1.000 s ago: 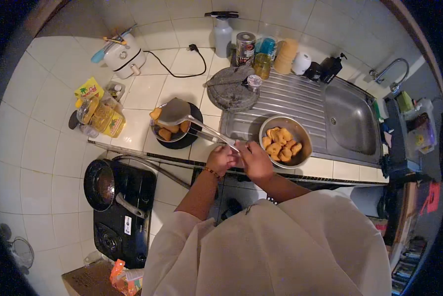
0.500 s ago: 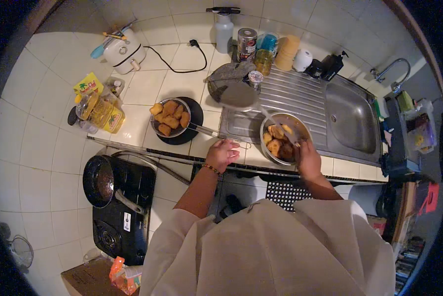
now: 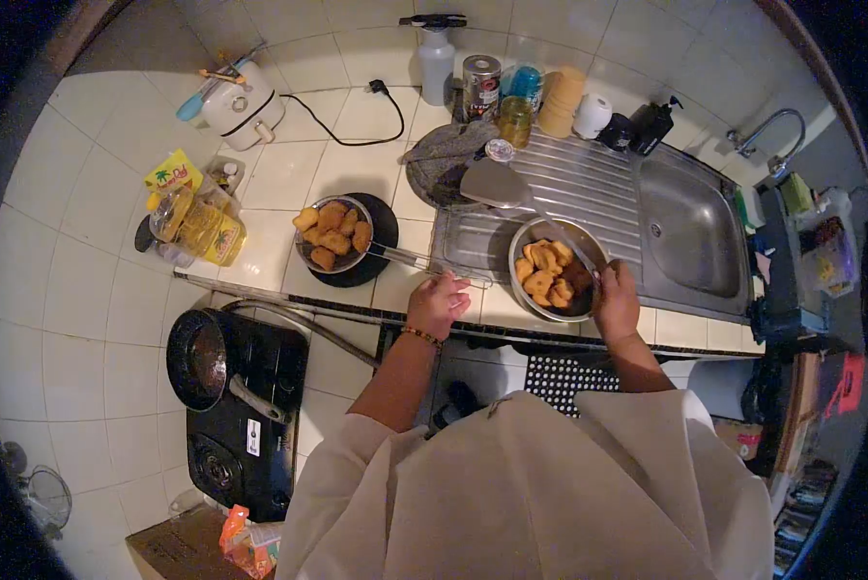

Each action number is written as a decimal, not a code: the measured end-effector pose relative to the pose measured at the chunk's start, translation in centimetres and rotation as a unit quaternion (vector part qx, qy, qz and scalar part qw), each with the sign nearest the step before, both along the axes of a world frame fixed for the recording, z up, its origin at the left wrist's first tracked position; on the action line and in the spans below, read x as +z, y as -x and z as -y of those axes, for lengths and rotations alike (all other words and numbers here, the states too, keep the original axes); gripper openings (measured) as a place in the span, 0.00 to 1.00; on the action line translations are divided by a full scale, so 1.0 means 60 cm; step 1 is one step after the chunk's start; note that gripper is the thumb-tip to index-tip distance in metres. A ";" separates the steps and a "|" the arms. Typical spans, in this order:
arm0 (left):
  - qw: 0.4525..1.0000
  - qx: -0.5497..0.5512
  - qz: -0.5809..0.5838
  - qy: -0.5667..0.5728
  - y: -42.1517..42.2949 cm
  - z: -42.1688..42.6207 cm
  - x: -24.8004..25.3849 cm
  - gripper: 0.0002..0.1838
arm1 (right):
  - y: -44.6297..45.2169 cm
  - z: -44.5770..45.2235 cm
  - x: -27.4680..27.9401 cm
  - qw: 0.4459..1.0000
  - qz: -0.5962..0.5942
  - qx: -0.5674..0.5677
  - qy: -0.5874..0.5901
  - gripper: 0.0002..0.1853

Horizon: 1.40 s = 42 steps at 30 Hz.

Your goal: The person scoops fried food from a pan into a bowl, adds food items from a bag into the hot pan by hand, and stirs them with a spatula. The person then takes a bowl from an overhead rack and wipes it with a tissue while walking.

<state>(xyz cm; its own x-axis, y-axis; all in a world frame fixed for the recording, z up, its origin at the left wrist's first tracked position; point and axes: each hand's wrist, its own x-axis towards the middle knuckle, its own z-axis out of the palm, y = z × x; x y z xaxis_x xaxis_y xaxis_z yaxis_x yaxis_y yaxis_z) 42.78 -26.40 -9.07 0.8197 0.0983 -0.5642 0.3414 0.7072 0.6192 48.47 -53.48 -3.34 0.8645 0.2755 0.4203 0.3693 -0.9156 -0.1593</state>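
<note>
My left hand (image 3: 438, 305) is closed loosely at the handle of a wire strainer (image 3: 395, 255); part of its grip is hidden. The strainer's basket holds several golden-brown fried pieces (image 3: 334, 242) and sits over a round black plate or lid (image 3: 384, 220). My right hand (image 3: 618, 304) is wrapped round the handle end of a spatula (image 3: 495, 184), beside the rim of a metal bowl (image 3: 591, 242). The spatula's handle crosses above the bowl, its broad blade up and left, past the far rim. Several fried pieces (image 3: 548, 269) lie in the bowl.
Behind the bowl is a steel sink (image 3: 693, 232) with a ribbed drainboard (image 3: 589, 184). Cups and bottles line the wall. Oil bottles (image 3: 202, 227) stand at left. Below, a frying pan (image 3: 198, 358) with a handle rests on a black gas stove (image 3: 250, 435).
The spatula has shifted slightly right and its blade shows more clearly. My right hand has moved a little right and up. The left hand stays by the strainer's handle.
</note>
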 end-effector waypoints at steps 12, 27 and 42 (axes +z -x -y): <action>0.999 0.032 0.014 0.022 0.001 0.014 0.005 0.10 | -0.001 -0.005 -0.027 0.991 -0.133 -0.005 -0.023 0.12; 0.999 0.044 -0.003 0.019 -0.002 0.017 0.011 0.11 | -0.086 -0.022 -0.007 0.975 -0.185 -0.079 -0.096 0.12; 0.997 0.042 -0.004 -0.070 -0.004 0.013 0.021 0.15 | -0.050 -0.076 -0.001 0.984 -0.166 -0.023 -0.061 0.08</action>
